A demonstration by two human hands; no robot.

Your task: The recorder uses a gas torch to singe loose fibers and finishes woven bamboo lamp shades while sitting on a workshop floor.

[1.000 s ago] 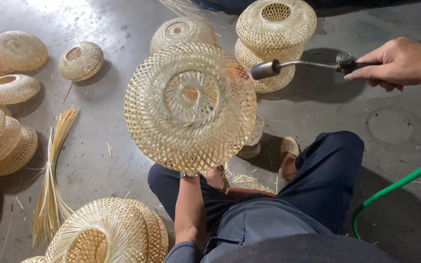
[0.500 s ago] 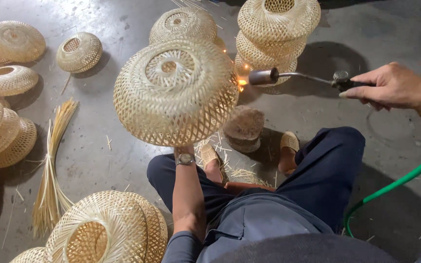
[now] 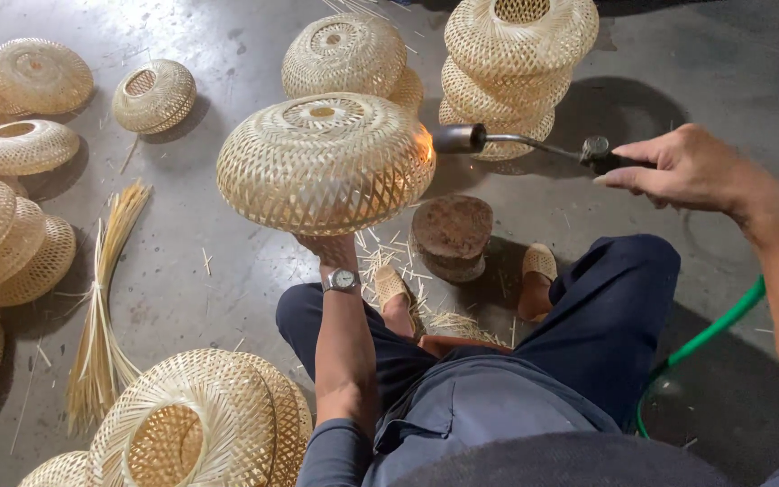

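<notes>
Above floor (image 3: 227, 298): left hand (image 3: 328, 245) holds up woven basket (image 3: 325, 160), right hand (image 3: 682, 167) grips torch (image 3: 516, 144), flame touching basket rim; many baskets wait.

Bright overhead light washes the grey concrete floor (image 3: 227, 298), with glare blown out at the far left and soft shadows falling right of the stacked woven shades (image 3: 517, 77). Focus holds sharp throughout, though wide-angle distortion bends the edges.
</notes>
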